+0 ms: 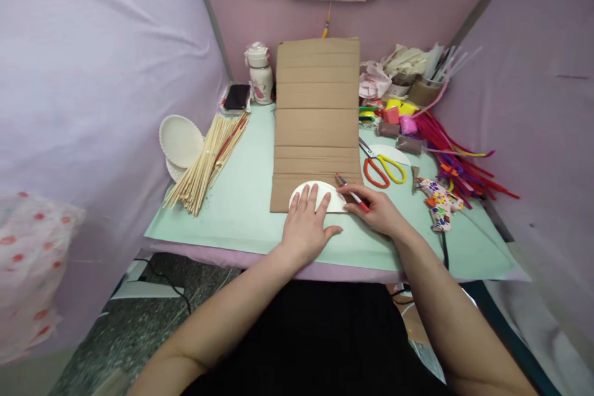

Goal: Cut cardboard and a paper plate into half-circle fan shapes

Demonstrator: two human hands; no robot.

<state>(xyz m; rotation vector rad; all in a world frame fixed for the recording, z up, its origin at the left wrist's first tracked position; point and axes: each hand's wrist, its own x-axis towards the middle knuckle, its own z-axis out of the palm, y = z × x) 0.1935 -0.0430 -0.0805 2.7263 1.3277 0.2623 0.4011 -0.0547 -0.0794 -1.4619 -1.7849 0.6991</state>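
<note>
My left hand point(306, 223) lies flat with its fingers spread on a white half-round piece point(335, 201), pressing it onto a long sheet of corrugated cardboard point(318, 96). The straight side of the white piece lies close to the cardboard's near edge. In my right hand point(378, 210) is a red pencil point(355, 195), its dark end pointing up and left over the cardboard by the curved rim. The fingertips of that hand also come close to the right end of the white piece; whether they touch it I cannot tell.
Right of the cardboard lie scissors point(385, 170), clay blocks point(399, 116), pipe cleaners point(455, 154) and a flower-patterned glue gun point(440, 203). On the left are bamboo sticks point(208, 164), white paper plates point(180, 139), a phone point(237, 97) and a bottle point(260, 74).
</note>
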